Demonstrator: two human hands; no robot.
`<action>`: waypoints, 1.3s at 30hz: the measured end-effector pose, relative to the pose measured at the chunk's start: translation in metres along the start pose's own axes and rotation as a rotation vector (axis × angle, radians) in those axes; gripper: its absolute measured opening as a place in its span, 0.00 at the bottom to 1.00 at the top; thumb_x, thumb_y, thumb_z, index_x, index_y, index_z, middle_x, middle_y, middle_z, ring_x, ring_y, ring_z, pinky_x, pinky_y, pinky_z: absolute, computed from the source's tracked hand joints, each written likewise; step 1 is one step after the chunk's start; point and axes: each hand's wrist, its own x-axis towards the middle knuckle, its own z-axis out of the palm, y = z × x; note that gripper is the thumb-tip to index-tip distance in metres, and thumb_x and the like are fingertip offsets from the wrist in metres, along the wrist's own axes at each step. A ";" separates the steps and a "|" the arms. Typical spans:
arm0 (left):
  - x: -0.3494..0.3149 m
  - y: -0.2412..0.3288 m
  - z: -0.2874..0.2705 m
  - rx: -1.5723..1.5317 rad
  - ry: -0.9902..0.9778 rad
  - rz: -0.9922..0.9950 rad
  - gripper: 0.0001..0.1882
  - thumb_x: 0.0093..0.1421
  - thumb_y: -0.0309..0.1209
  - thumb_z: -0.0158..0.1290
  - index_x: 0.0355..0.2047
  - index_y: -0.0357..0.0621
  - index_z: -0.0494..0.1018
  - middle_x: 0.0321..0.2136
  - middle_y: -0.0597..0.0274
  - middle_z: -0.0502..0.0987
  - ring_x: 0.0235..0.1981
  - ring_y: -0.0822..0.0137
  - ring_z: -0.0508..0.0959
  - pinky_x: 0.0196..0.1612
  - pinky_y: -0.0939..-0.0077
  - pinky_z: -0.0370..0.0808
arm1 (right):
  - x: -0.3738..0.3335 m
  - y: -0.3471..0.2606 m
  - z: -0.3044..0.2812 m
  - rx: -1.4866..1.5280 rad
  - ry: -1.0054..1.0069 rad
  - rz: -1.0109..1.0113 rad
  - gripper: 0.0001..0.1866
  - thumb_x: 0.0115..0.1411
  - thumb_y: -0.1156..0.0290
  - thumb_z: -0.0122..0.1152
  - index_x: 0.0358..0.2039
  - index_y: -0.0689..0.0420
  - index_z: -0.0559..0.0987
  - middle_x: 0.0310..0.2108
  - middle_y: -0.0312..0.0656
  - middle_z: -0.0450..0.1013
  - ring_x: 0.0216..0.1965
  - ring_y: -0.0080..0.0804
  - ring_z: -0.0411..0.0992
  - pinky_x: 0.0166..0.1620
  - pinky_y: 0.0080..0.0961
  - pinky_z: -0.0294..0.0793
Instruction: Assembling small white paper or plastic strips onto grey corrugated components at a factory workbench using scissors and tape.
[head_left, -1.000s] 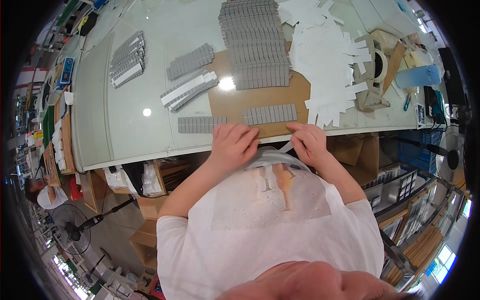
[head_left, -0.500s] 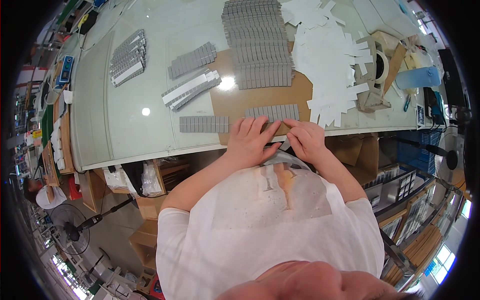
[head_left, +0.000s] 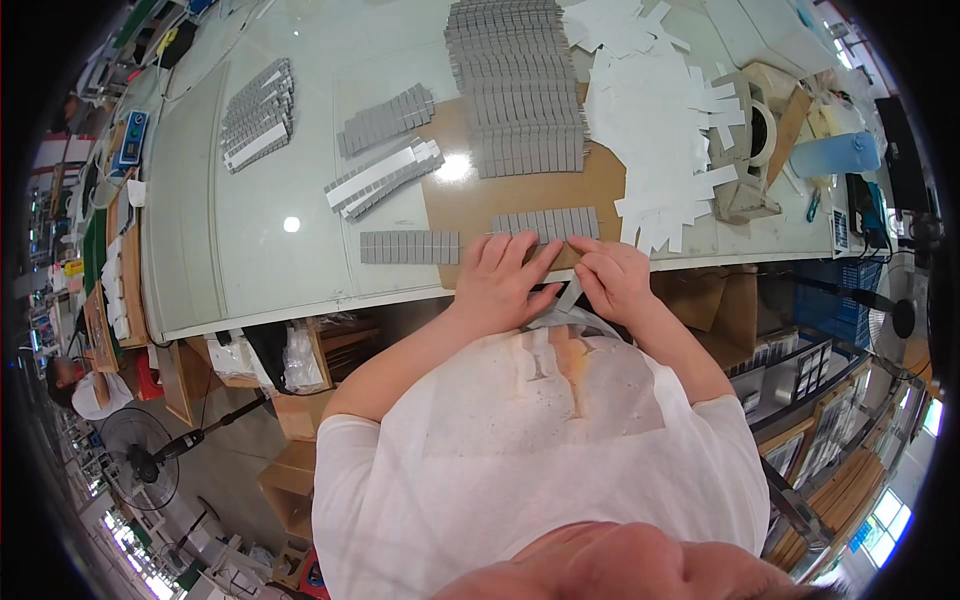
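Observation:
A row of grey rectangular segments lies on a brown board at the table's front edge. My left hand rests at its near side, fingers spread, fingertips pressing on the lower edge. My right hand is closed beside it, with the index fingertip on the row's near edge. From its pinched thumb and fingers a thin pale strip hangs over the table edge, between my hands. The upper end of this strip is hidden by the fingers. Just left of my left hand lies another grey segmented row.
Overlapping grey rows cover the board's far part. Smaller bundles lie left of it. White paper strips heap at the right, near a tape roll and blue bottle. The table's front edge runs beneath my forearms.
The pale strip between my hands shows more plainly and sits closer to my right fingers. Both hands stay almost in place on the grey row.

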 end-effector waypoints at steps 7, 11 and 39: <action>-0.001 0.000 -0.001 0.008 0.002 0.010 0.28 0.52 0.46 0.63 0.54 0.54 0.75 0.46 0.67 0.69 0.48 0.63 0.67 0.53 0.61 0.63 | 0.001 -0.004 0.000 0.017 0.008 0.023 0.03 0.54 0.77 0.63 0.28 0.58 0.76 0.41 0.48 0.81 0.26 0.42 0.77 0.30 0.32 0.75; -0.003 -0.003 -0.004 -0.025 0.015 0.024 0.28 0.51 0.45 0.64 0.52 0.53 0.76 0.46 0.67 0.70 0.47 0.63 0.68 0.52 0.61 0.63 | -0.001 -0.003 -0.003 0.056 -0.002 0.046 0.03 0.55 0.77 0.63 0.29 0.59 0.77 0.42 0.51 0.81 0.28 0.41 0.77 0.30 0.31 0.75; -0.032 -0.033 -0.020 0.024 0.096 0.011 0.22 0.52 0.38 0.64 0.47 0.48 0.78 0.44 0.67 0.73 0.47 0.63 0.69 0.52 0.61 0.63 | 0.033 0.000 0.005 0.733 0.239 1.124 0.07 0.65 0.75 0.62 0.42 0.64 0.78 0.28 0.38 0.76 0.25 0.21 0.76 0.27 0.17 0.78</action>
